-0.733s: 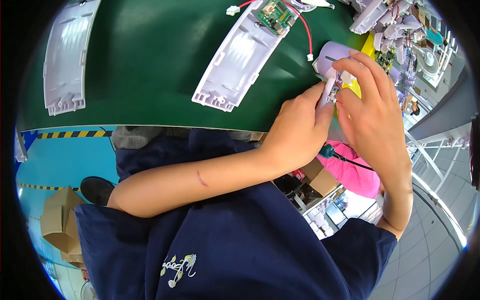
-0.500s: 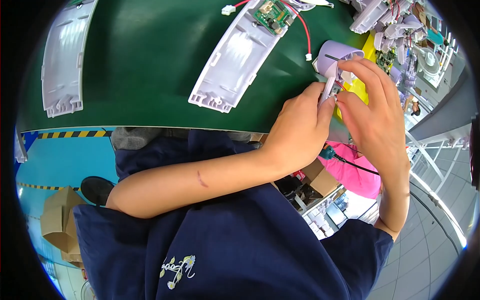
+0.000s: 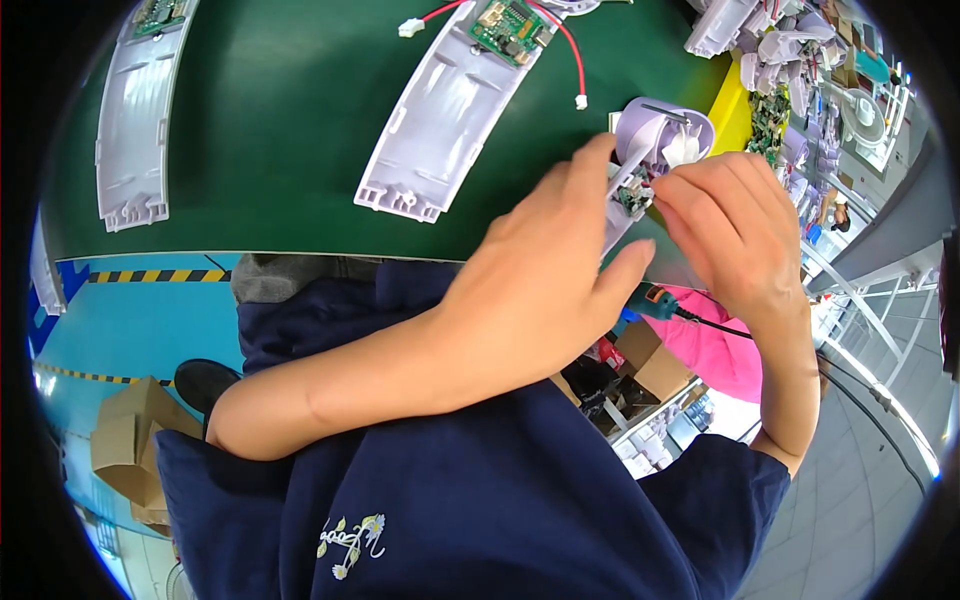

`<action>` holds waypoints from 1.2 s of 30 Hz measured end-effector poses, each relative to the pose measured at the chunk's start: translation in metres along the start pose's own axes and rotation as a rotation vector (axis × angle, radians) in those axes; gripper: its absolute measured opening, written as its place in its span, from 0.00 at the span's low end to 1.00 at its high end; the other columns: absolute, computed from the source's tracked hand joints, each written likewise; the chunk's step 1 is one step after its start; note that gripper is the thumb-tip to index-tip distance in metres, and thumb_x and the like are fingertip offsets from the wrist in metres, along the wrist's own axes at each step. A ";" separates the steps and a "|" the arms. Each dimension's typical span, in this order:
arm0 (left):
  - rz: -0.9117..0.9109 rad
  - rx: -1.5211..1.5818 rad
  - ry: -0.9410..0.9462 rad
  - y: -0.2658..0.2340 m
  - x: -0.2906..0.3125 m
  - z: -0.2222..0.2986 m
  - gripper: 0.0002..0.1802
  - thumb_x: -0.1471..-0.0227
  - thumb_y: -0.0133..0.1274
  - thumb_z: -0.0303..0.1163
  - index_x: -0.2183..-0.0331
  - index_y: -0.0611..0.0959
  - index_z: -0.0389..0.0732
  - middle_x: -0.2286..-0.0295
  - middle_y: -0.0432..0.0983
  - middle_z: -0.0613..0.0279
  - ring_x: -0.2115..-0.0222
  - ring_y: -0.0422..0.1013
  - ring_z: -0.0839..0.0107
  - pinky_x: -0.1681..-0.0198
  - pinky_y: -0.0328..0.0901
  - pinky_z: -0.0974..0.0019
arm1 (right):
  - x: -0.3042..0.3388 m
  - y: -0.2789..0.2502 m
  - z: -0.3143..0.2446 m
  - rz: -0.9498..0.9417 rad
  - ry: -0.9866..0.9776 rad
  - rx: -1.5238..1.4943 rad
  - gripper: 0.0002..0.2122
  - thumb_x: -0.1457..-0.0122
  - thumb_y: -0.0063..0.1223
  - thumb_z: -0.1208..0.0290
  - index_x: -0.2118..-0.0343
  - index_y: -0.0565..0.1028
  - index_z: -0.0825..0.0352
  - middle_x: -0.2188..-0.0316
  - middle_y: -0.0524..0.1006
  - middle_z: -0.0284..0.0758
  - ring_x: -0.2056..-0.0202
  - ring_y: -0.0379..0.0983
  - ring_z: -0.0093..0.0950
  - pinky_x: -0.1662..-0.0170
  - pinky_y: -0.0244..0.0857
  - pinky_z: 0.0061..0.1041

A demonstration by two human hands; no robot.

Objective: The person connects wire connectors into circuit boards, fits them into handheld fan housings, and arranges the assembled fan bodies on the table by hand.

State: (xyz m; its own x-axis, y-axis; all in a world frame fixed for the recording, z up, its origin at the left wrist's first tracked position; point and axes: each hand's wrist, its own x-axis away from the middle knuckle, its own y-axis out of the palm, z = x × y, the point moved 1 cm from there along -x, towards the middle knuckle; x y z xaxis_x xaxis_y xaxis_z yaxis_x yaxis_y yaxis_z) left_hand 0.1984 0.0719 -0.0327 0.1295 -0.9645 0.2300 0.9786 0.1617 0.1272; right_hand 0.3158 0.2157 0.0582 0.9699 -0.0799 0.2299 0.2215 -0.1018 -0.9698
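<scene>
My left hand (image 3: 545, 250) is open, thumb and fingers spread on either side of a lavender plastic piece (image 3: 618, 228) with a small circuit board (image 3: 634, 192) on it. Contact between this hand and the piece is unclear. My right hand (image 3: 735, 225) is closed at the board's right side, fingertips pinched together; what they hold is hidden, though a bit of red shows there. Just beyond stands a lavender cylindrical cup (image 3: 632, 125) with white pieces and a thin dark rod in it. To the left lies a long curved lavender shell (image 3: 430, 130) carrying a green circuit board (image 3: 510, 30) with red and black wires.
Another curved shell (image 3: 135, 140) lies at the table's far left. A yellow bin edge (image 3: 733, 110) and piled lavender parts (image 3: 790, 50) are at the right. Below the table edge hang a teal power tool (image 3: 655, 300) with a black cord and a person's pink garment (image 3: 715, 350).
My left hand has let go of the lavender piece and drawn left, its fingers spreading. My right hand has turned and lowered slightly, still pinched. The piece's board now shows.
</scene>
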 end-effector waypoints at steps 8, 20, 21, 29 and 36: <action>0.193 0.226 0.091 -0.010 0.022 -0.022 0.43 0.56 0.67 0.21 0.41 0.63 0.36 0.51 0.71 0.51 0.54 0.74 0.66 0.50 0.71 0.64 | -0.002 0.004 -0.005 0.176 0.216 -0.262 0.12 0.51 0.67 0.81 0.63 0.79 0.69 0.71 0.79 0.34 0.70 0.77 0.31 0.67 0.69 0.28; 0.284 1.028 0.164 0.040 -0.021 -0.016 0.24 0.40 0.52 0.19 0.44 0.64 0.33 0.47 0.69 0.53 0.44 0.67 0.70 0.40 0.62 0.65 | -0.002 0.008 -0.005 0.202 0.359 -0.282 0.09 0.47 0.63 0.84 0.62 0.82 0.68 0.68 0.79 0.35 0.68 0.77 0.32 0.65 0.70 0.27; 0.255 1.054 0.149 0.042 -0.027 -0.019 0.24 0.39 0.51 0.19 0.44 0.64 0.33 0.47 0.69 0.53 0.45 0.68 0.70 0.40 0.62 0.66 | -0.004 0.009 -0.005 0.200 0.364 -0.274 0.08 0.46 0.63 0.82 0.62 0.82 0.68 0.68 0.79 0.35 0.68 0.77 0.31 0.65 0.70 0.26; 0.258 1.059 0.124 0.050 -0.045 -0.029 0.31 0.39 0.47 0.17 0.38 0.56 0.32 0.47 0.69 0.49 0.45 0.69 0.66 0.40 0.63 0.64 | -0.007 0.002 0.007 0.098 0.522 -0.290 0.03 0.42 0.61 0.77 0.66 0.80 0.69 0.72 0.78 0.35 0.72 0.77 0.27 0.72 0.69 0.25; 0.192 0.928 0.125 0.048 -0.043 -0.030 0.32 0.39 0.46 0.16 0.37 0.54 0.33 0.47 0.69 0.46 0.43 0.69 0.63 0.40 0.63 0.61 | -0.020 -0.013 0.009 -0.107 0.507 -0.216 0.03 0.43 0.60 0.76 0.68 0.79 0.69 0.74 0.77 0.37 0.72 0.77 0.33 0.69 0.69 0.30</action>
State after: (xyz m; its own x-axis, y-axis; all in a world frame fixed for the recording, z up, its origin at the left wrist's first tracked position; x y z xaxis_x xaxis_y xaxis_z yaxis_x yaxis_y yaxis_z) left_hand 0.2441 0.1147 -0.0650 0.3435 -0.9110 0.2283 0.4292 0.3685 0.8246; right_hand 0.2947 0.2276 0.0653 0.7613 -0.5196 0.3879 0.2382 -0.3324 -0.9126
